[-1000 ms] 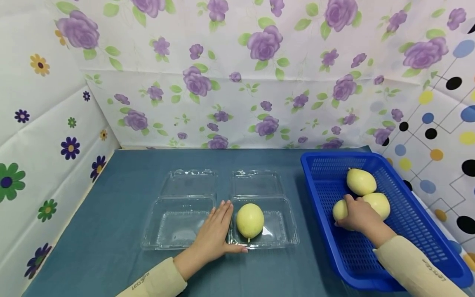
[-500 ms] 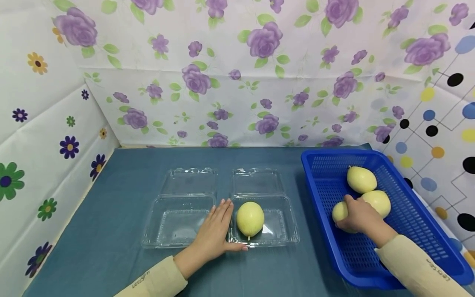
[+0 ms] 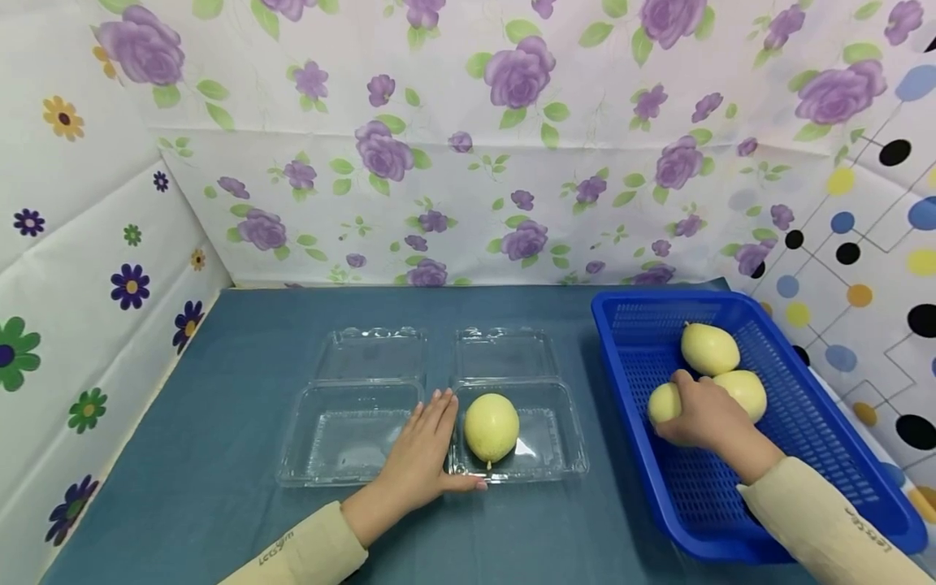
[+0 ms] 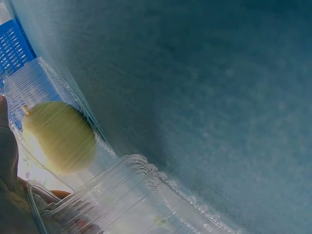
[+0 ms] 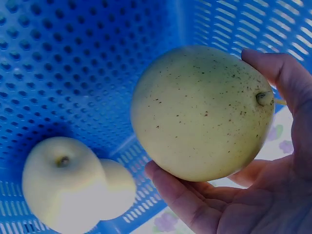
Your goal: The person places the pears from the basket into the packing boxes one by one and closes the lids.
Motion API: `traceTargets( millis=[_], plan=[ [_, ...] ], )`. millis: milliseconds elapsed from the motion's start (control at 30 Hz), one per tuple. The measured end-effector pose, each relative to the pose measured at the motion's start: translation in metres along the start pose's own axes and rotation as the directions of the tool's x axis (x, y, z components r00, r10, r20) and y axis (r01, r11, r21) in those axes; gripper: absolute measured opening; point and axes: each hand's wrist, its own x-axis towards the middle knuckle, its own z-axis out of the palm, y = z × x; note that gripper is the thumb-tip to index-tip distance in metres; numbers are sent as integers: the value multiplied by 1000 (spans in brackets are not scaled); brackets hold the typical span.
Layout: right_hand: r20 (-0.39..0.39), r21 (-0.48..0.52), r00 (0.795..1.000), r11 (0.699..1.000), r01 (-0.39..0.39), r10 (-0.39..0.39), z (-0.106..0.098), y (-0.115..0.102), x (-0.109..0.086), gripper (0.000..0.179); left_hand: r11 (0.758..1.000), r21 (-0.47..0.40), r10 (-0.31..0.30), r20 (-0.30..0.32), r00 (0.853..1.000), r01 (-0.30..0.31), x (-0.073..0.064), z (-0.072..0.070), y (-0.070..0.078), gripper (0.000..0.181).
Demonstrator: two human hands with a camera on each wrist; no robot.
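Note:
My right hand (image 3: 705,413) grips a pale yellow pear (image 5: 200,117) inside the blue basket (image 3: 638,463). In the right wrist view the thumb is near the stem, with the fingers curled under the opposite side. My left hand (image 3: 418,457) rests with straight fingers along the inner edge of the right-hand clear plastic clamshell box (image 3: 550,435), its thumb along the front rim. One pear (image 3: 491,426) sits in that box, stem toward me. To the left, a second clear clamshell box (image 3: 344,447) stands with its lid folded back and nothing inside.
Two more pears lie in the basket: one pear (image 3: 710,349) at the back and another pear (image 3: 744,393) partly behind my right hand. The blue-green tablecloth (image 3: 219,455) covers the table. A flowered sheet (image 3: 453,195) hangs behind it.
My right hand and its pear have shifted slightly to the left and up inside the basket. The left hand stays on the box. The head view has tilted a little.

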Motion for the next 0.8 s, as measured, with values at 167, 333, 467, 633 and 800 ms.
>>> traceTargets(
  millis=[167, 333, 467, 633, 800],
  plan=[
    [-38, 22, 999, 1000, 6, -5, -5, -10, -3, 77, 1000, 8, -1, -5, 1000, 1, 0, 0, 0, 117],
    [-99, 18, 995, 1000, 9, -7, -10, -21, -9, 76, 1000, 14, 5, -10, 1000, -5, 1, 1, 0, 116],
    [-139, 32, 990, 999, 26, -22, -12, -32, -14, 75, 1000, 9, 8, -18, 1000, -7, 0, 0, 0, 116],
    [-189, 42, 982, 998, 38, -30, -16, -40, -17, 75, 1000, 10, 2, -12, 1000, -1, 0, 0, 0, 116],
    [-222, 53, 975, 998, 35, -22, -22, -47, -19, 76, 1000, 16, -1, -9, 1000, 1, 0, 1, 0, 116]
  ],
)
